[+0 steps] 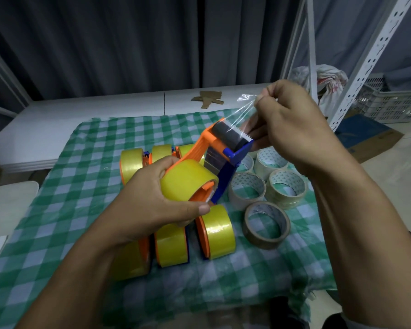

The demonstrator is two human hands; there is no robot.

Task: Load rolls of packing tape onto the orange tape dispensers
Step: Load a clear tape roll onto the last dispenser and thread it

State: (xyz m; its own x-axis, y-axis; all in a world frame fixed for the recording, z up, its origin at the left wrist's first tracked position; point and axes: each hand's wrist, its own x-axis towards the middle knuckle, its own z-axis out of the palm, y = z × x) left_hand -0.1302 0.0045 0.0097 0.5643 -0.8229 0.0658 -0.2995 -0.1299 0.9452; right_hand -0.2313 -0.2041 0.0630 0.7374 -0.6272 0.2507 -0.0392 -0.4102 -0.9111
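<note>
My left hand grips an orange and blue tape dispenser by its yellow tape roll, lifted above the cloth. The dispenser's grey roller and toothed blade point up to the right. My right hand pinches the clear tape end and holds it stretched up from the blade. Several loaded orange dispensers with yellow rolls lie on the cloth below and behind my left hand. Loose tape rolls, whitish and one brown, lie to the right.
A green and white checked cloth covers the white table. Cardboard scraps lie at the table's far side. A white metal shelf post, a plastic crate and a bag stand at the right.
</note>
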